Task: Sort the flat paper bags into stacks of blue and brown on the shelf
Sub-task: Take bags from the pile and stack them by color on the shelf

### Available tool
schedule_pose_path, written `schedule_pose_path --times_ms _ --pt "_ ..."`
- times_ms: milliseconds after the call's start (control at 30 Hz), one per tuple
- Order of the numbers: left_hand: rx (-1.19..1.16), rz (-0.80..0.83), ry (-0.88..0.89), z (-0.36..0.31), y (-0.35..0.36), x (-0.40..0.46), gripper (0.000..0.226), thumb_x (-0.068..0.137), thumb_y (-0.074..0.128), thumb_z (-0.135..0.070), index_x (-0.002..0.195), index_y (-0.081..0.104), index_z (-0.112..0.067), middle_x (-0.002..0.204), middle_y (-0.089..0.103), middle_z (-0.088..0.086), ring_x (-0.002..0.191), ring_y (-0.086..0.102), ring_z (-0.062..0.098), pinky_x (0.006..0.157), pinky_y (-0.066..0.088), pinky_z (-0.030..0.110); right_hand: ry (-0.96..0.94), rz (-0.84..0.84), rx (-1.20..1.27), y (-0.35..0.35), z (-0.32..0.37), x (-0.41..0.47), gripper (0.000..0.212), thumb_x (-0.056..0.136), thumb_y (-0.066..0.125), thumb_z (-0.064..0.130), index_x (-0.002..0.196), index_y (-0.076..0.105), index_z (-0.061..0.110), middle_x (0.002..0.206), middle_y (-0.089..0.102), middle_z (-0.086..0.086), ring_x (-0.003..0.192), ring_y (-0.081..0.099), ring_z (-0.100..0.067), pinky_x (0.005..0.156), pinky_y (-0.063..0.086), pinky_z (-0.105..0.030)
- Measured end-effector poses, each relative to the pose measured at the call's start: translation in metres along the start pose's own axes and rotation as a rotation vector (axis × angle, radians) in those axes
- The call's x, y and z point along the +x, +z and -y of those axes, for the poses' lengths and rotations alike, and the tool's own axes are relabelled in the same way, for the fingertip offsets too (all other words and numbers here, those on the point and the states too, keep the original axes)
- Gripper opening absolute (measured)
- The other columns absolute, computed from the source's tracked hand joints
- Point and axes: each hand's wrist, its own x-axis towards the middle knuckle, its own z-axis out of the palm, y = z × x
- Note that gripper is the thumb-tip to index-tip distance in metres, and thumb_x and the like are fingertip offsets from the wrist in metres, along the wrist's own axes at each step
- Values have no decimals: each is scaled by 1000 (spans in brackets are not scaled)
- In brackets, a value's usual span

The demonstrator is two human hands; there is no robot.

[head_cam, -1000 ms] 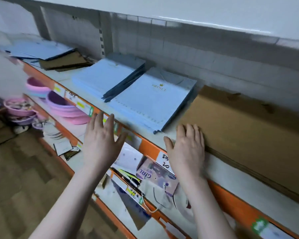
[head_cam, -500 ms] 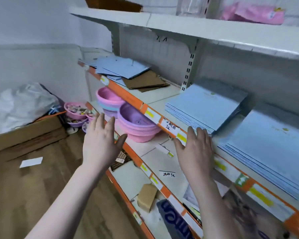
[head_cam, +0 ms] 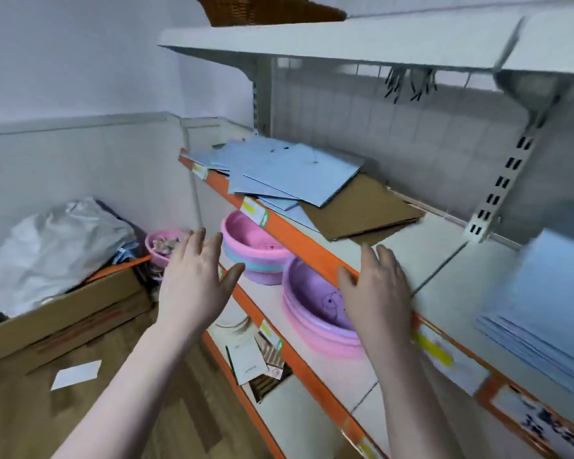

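Note:
A loose heap of blue flat paper bags lies at the far left end of the orange-edged shelf, overlapping brown flat bags beneath and to the right. A neat blue stack sits at the right edge of view. My left hand hovers with fingers spread in front of the shelf, holding nothing. My right hand is also empty, fingers straight, at the shelf's front edge, short of the brown bags.
Pink and purple plastic basins sit on the lower shelf below the hands. A cardboard box with a white plastic bag stands on the wooden floor at left. An upper shelf hangs overhead with a wicker basket.
The view has swung left along the shelf, from the sorted blue and brown stacks to the mixed heap at the far end. Both empty hands moved with it.

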Motion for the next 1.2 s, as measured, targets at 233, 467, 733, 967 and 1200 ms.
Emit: schedule_pose_path --times_ms 233,467,733,967,1200 --pt "-88 14 34 42 31 127 52 86 61 -36 122 56 1 125 54 26 115 52 41 89 45 48 56 70 -34 69 55 101 50 88 61 33 127 52 3 122 53 -18 115 47 -36 96 36 -42" --pt "-163 123 184 60 81 232 60 86 64 -36 133 49 -3 140 42 23 130 39 38 104 31 45 171 48 -133 117 70 149 53 94 51 37 136 43 6 128 49 -15 118 45 -30 97 38 -38" --pt "-273 334 431 62 128 323 65 93 49 -46 144 32 -10 151 26 15 140 22 30 112 20 38 385 -71 -252 161 96 184 49 87 63 33 118 57 -4 103 60 -25 96 58 -43 81 48 -47" --pt "-219 502 492 49 156 357 72 91 35 -59 144 24 -12 146 30 16 135 26 32 109 24 41 604 42 -313 175 100 201 80 83 32 70 133 45 10 127 51 -20 120 45 -37 99 38 -43" --pt "-303 521 477 23 167 358 81 84 53 -58 143 26 -9 141 37 16 130 31 33 106 25 41 654 -49 -283 176 100 204 71 76 58 65 120 56 9 111 55 -16 100 50 -36 84 38 -42"
